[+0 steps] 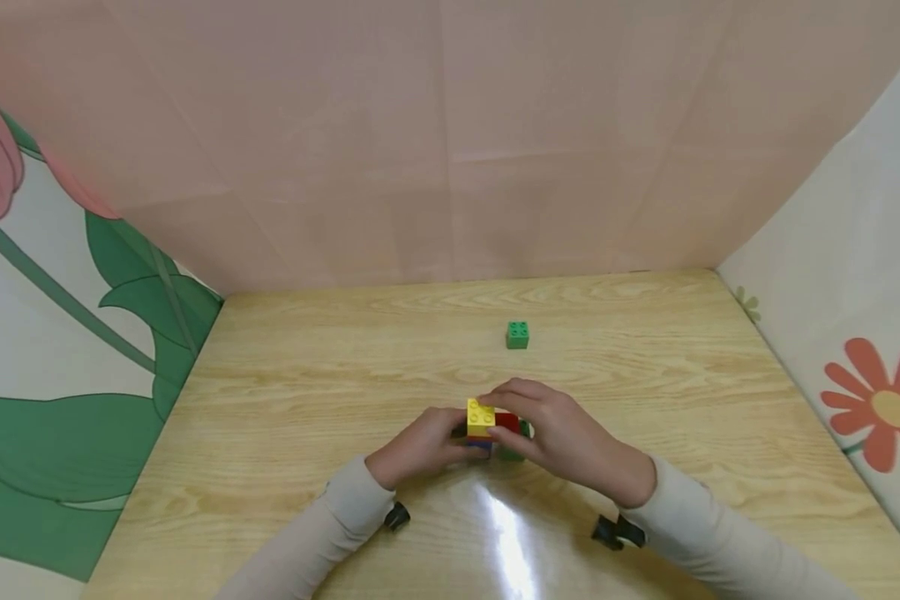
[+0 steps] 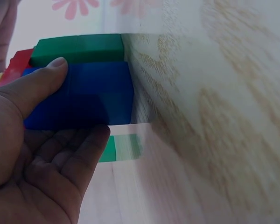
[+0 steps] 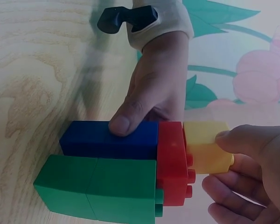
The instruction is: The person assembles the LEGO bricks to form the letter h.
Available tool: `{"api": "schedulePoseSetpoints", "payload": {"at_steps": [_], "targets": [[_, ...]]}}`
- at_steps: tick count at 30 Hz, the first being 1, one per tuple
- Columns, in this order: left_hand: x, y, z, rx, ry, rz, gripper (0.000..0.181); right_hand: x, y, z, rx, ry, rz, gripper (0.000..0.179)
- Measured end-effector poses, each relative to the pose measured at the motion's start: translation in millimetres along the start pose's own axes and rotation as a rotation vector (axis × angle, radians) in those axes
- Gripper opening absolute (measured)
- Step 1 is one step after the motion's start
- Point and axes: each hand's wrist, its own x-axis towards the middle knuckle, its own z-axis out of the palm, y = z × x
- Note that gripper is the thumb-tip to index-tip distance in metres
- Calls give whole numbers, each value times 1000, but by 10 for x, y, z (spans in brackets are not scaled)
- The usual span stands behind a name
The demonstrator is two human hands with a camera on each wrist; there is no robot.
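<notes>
Near the middle of the table stands a small toy brick structure. A blue column (image 3: 109, 140) and a green column (image 3: 98, 186) rise side by side, the green one made of two stacked bricks. Across their tops lies a red brick (image 3: 171, 163), its studs partly showing. My left hand (image 1: 431, 446) grips the blue column, thumb on one side and fingers on the other. With thumb and fingers, my right hand (image 1: 562, 433) pinches a yellow brick (image 3: 206, 147) on top of the red brick, above the blue column. Whether the yellow brick is pressed fully down I cannot tell.
A single green brick (image 1: 517, 335) stands on the wooden table (image 1: 330, 358), farther back than the structure. Pink cloth (image 1: 442, 167) hangs behind the table. Flower-printed panels (image 1: 885, 333) border the left and right sides.
</notes>
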Motion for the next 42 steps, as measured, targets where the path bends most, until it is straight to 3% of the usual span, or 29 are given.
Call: {"api": "schedulePoseSetpoints", "payload": {"at_steps": [13,26,37,42], "targets": [[2,14,8,-15,1,-17,32,20,32,-17,20,-27,2,36],[-1,-11,7,-8,-2,-17,32,19,2,10,-39,-31,-26,34],[6,-23,19,-29,11,25,32,20,60,43,-53,6,-48,36],[1,-43,23,-19,12,15,30,-10,85,67,1,-3,-25,38]]}}
